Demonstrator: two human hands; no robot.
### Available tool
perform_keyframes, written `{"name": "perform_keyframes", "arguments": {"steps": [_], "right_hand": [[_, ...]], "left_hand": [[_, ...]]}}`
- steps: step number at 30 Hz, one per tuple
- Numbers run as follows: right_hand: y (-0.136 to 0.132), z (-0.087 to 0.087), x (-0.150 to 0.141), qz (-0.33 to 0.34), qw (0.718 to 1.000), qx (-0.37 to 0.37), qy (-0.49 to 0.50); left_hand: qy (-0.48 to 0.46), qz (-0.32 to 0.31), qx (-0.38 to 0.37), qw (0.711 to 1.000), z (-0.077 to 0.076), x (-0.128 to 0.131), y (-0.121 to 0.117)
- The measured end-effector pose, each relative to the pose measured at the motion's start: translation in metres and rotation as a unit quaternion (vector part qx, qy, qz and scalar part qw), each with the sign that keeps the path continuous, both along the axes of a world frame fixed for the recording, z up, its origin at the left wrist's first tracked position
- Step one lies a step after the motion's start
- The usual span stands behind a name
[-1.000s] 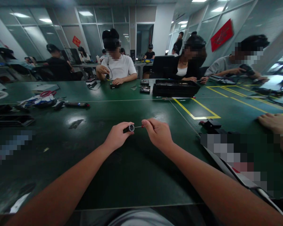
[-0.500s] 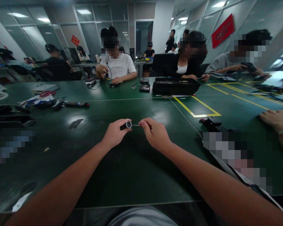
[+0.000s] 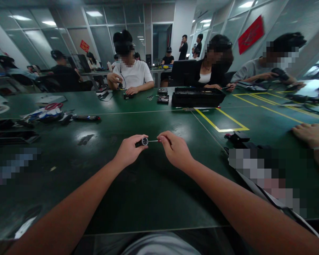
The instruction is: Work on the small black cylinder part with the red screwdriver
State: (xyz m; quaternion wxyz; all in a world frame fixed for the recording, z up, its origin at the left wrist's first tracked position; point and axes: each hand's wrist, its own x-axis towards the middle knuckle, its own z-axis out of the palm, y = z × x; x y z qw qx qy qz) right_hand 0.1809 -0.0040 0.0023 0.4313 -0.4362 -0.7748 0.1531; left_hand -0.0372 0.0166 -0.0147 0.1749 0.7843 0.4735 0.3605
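Held above the green table (image 3: pixel 138 198) is a short black cylinder with a silver-rimmed round end (image 3: pixel 145 141); it looks like a lens or a flashlight head, but I cannot tell which. The fingers and thumb of my left hand (image 3: pixel 129 150) are closed on its left side, and its round end faces me. My right hand (image 3: pixel 175 148) pinches a small screwdriver (image 3: pixel 153 141) with a thin metal shaft and a bit of red at the handle. The shaft points left, its tip at the cylinder's right side; whether it sits in a screw is too small to see. My palm hides most of the handle.
A pile of gloves and tools (image 3: pixel 49 112) and a dark tool (image 3: pixel 86 118) lie at left. A long black housing (image 3: pixel 198 97) stands at the far side. Black parts (image 3: pixel 238 139) lie at right, near another person's hand (image 3: pixel 311 135). Co-workers sit opposite.
My right hand has shifted very slightly, with a little turn of its fingers at the screwdriver. My left hand and the cylinder stay in place. People standing in the background have moved left.
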Motion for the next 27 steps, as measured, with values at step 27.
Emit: {"name": "perform_keyframes", "arguments": {"steps": [27], "right_hand": [[0.0031, 0.0035, 0.0014, -0.026, 0.999, -0.032, -0.011]], "left_hand": [[0.015, 0.000, -0.015, 1.000, 0.0007, 0.0021, -0.0015]]}}
